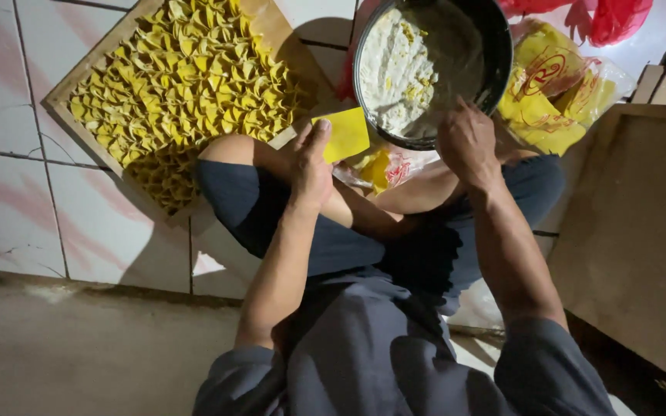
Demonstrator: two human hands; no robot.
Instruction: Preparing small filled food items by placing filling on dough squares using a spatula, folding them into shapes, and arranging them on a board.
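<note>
My left hand (311, 166) holds a square yellow dumpling wrapper (344, 134) flat on its fingers, just left of a dark round pan (495, 58). The pan holds pale minced filling (393, 71) along its left side. My right hand (465, 142) is closed at the pan's near rim, and what it grips is hidden. A wooden tray (79, 73) at the upper left is packed with several folded yellow dumplings (186, 81). I sit cross-legged on the floor in dark shorts.
A clear bag of yellow wrappers (553, 92) lies right of the pan, a red plastic bag (603, 19) beyond it. Another wrapper pack (383, 166) sits under the pan. A brown board (634, 231) lies at the right. White floor tiles (9, 192) surround the tray.
</note>
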